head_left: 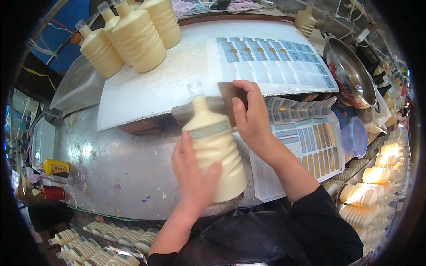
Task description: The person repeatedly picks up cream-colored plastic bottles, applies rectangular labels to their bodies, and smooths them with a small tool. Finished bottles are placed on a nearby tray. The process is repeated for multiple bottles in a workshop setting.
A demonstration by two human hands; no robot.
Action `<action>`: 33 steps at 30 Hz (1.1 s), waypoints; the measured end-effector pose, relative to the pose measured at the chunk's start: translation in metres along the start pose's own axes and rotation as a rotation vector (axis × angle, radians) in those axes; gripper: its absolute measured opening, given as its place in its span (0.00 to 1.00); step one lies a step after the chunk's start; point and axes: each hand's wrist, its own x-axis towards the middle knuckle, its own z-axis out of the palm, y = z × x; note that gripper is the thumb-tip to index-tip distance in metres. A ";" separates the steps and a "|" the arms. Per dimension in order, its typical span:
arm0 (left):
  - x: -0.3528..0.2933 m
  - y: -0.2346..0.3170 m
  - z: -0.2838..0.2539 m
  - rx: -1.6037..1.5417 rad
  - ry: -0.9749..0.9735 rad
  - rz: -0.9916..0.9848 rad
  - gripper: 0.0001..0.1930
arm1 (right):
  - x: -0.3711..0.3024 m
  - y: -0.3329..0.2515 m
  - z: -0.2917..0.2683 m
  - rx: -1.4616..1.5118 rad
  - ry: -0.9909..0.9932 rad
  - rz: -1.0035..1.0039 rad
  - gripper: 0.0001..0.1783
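My left hand is wrapped round the ribbed lower body of a cream-coloured bottle, which leans slightly, its clear threaded neck pointing away from me. A grey-blue patterned band runs across the bottle's shoulder. Just right of the neck, my right hand pinches a flat brown scraper-like piece between thumb and fingers; its exact kind is unclear. A greyish cloth-like lump lies behind the bottle. Under my right forearm is a sheet of blue and gold decals.
Several cream bottles stand on the white board at the far left. Another decal sheet lies on that board. A metal pan and a lilac bowl are at right. Rows of bottles lie below the metal table.
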 end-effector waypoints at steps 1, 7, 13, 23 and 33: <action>0.000 -0.001 0.000 -0.010 -0.006 -0.009 0.50 | 0.002 -0.003 -0.001 0.055 0.006 0.035 0.19; -0.003 0.002 0.007 -0.294 0.039 -0.113 0.49 | 0.009 -0.051 0.004 0.136 -0.123 0.137 0.19; -0.002 0.014 0.011 -0.224 0.100 -0.087 0.48 | 0.018 -0.084 0.031 -0.040 -0.242 0.062 0.20; 0.004 0.012 -0.005 0.025 -0.090 -0.069 0.45 | 0.014 -0.074 0.019 -0.069 -0.209 0.058 0.15; 0.004 0.001 0.005 -0.239 -0.045 -0.055 0.48 | -0.009 0.009 -0.004 0.110 0.005 0.122 0.26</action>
